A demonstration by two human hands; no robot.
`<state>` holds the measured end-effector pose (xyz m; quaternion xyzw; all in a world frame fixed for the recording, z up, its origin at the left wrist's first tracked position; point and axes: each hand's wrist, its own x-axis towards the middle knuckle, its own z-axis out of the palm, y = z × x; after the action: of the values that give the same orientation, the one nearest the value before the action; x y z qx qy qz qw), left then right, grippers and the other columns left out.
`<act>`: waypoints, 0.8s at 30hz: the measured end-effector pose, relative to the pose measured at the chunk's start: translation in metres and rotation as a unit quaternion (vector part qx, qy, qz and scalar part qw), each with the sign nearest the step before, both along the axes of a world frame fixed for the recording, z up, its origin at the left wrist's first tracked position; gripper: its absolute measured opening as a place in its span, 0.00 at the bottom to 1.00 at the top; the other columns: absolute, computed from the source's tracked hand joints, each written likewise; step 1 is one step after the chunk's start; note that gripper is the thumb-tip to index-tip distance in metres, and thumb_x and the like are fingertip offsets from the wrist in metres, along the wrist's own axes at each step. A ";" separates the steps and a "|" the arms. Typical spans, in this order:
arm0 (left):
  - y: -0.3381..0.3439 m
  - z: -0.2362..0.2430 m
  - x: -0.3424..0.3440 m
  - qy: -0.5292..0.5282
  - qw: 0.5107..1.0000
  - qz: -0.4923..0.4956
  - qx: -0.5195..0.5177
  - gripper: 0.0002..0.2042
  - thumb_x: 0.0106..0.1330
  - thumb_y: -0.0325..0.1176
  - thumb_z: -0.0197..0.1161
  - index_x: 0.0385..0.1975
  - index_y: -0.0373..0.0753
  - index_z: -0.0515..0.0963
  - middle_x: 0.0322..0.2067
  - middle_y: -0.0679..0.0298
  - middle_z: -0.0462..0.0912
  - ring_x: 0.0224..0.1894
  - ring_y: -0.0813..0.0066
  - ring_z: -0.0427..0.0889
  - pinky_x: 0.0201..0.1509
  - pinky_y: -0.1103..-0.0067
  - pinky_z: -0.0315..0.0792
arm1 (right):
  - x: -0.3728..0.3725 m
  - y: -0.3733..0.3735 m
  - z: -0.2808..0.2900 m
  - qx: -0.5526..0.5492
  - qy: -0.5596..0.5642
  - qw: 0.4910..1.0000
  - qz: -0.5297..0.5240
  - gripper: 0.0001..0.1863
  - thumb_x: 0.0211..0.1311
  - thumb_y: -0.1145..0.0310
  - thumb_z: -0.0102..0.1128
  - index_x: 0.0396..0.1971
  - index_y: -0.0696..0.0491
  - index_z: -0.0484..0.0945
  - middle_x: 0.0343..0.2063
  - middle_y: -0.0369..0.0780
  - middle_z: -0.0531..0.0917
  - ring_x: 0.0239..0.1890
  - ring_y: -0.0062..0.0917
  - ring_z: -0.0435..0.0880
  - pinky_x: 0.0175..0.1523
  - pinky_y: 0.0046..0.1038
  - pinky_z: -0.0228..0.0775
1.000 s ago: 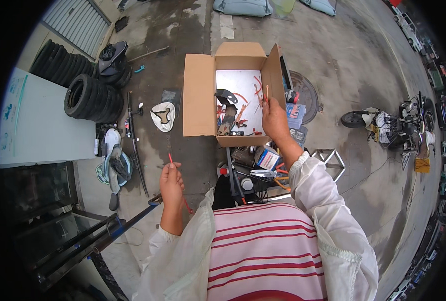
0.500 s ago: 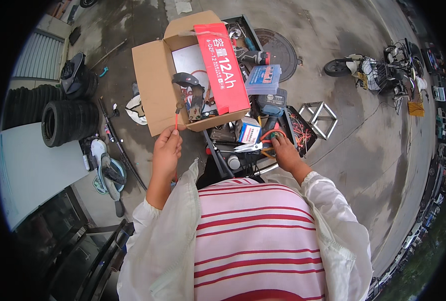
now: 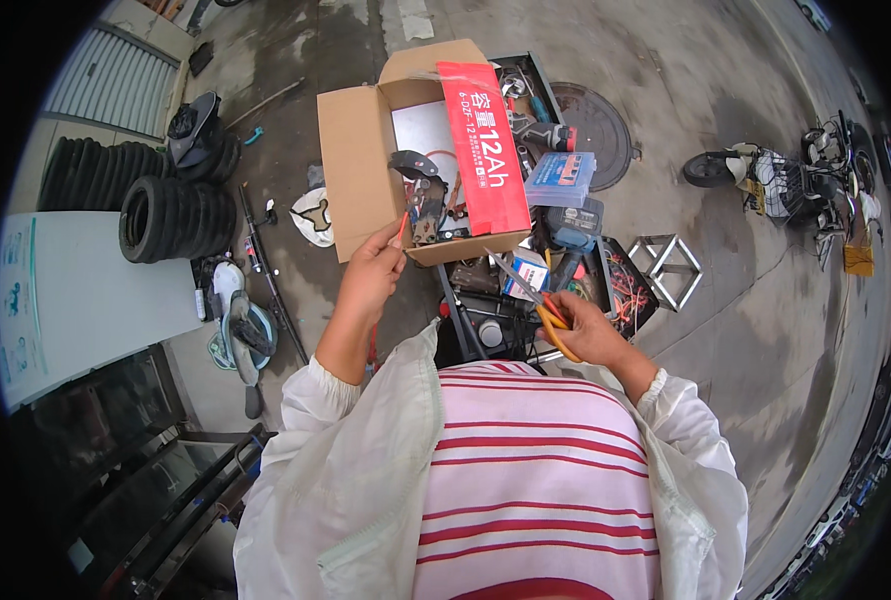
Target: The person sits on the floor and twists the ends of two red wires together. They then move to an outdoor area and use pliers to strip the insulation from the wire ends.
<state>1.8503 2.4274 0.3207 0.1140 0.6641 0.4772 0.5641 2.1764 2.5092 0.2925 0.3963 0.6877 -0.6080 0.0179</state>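
Observation:
My left hand (image 3: 373, 272) pinches a thin red cable (image 3: 403, 224) just in front of the open cardboard box (image 3: 353, 135). The cable's upper end lies against the box's front edge. My right hand (image 3: 589, 330) grips a pair of scissors (image 3: 557, 340) by its orange handles. The blades tilt up and to the left over the tool drawer, apart from the cable. Inside the box sit a dark curved part (image 3: 415, 163) and several small pieces. A red flap (image 3: 485, 165) covers its right side.
Around the box, the drawer holds a cordless drill (image 3: 543, 132), a clear blue plastic case (image 3: 561, 180) and a small white-and-blue box (image 3: 527, 272). To the right are a metal frame (image 3: 670, 270) and a parked scooter (image 3: 780, 180). Stacked tyres (image 3: 177, 220) stand left.
My right hand has lifted the scissors out of the drawer toward me, handles now in its grip. The left hand still holds the red cable near the box. The view has shifted slightly.

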 end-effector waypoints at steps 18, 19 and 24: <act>-0.010 0.008 -0.002 -0.017 0.986 -0.166 -0.007 0.17 0.70 0.34 0.52 0.58 0.44 0.74 0.21 0.77 0.66 0.20 0.91 0.58 0.20 0.90 0.48 | -0.122 0.024 0.006 -0.199 0.046 0.975 0.086 0.37 0.61 0.30 0.43 0.39 0.55 0.71 0.22 0.32 0.68 0.21 0.16 0.66 0.25 0.19 0.61; -0.009 0.009 -0.004 -0.014 0.984 -0.177 -0.005 0.18 0.69 0.34 0.52 0.58 0.44 0.74 0.21 0.78 0.65 0.20 0.90 0.58 0.20 0.90 0.48 | -0.126 0.021 0.006 -0.222 0.087 0.969 0.064 0.35 0.62 0.31 0.45 0.39 0.53 0.72 0.22 0.29 0.65 0.21 0.13 0.61 0.24 0.17 0.58; 0.001 0.015 -0.007 -0.006 0.981 -0.195 -0.009 0.17 0.68 0.28 0.50 0.56 0.37 0.75 0.20 0.76 0.64 0.23 0.86 0.60 0.26 0.86 0.55 | -0.137 0.032 0.012 -0.170 -0.010 0.982 0.081 0.36 0.61 0.31 0.45 0.38 0.55 0.73 0.22 0.31 0.68 0.22 0.15 0.67 0.24 0.19 0.60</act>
<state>1.8432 2.4288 0.3361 0.2335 0.6300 0.3525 0.6514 2.0392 2.5408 0.3045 0.3367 0.6036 -0.7088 0.1410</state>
